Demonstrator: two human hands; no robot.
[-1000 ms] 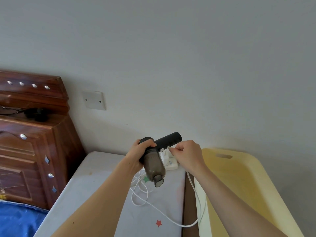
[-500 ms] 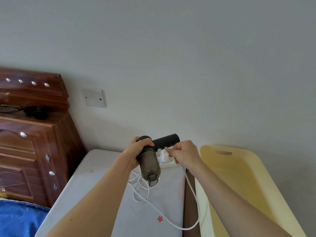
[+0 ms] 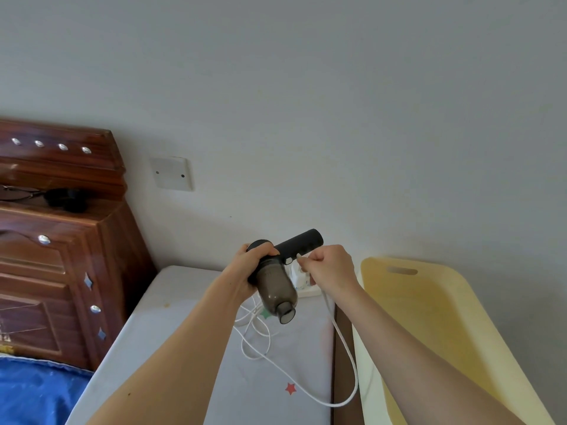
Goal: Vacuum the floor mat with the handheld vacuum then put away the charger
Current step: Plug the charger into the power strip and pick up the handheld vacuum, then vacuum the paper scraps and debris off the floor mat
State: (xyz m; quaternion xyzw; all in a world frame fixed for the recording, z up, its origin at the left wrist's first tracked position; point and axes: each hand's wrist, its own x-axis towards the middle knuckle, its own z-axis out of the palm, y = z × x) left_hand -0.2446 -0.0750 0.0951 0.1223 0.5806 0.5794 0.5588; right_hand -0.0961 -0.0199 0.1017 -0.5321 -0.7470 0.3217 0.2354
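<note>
Grey wall (image 3: 337, 102) fills the upper view, with a white wall plate (image 3: 171, 173) low on it. Wooden cabinet (image 3: 58, 256) at left; blue cloth (image 3: 33, 391) below it. Desk (image 3: 171, 326) with a pale cover printed with stars sits against the wall. Yellow plastic piece (image 3: 435, 326) with a handle slot stands just beside it on the right.

Left hand (image 3: 250, 268) clenched around the vacuum (image 3: 277, 289), held above the desk; smoky clear canister points down toward the camera, black handle (image 3: 302, 243) angles up and right. Right hand (image 3: 328, 268) pinches the end of the white cable (image 3: 343, 342) right at the handle's base; cannot tell whether the plug is seated. Cable loops on the desk and runs off its right edge. White charger (image 3: 299, 276) partly hidden behind the canister.
</note>
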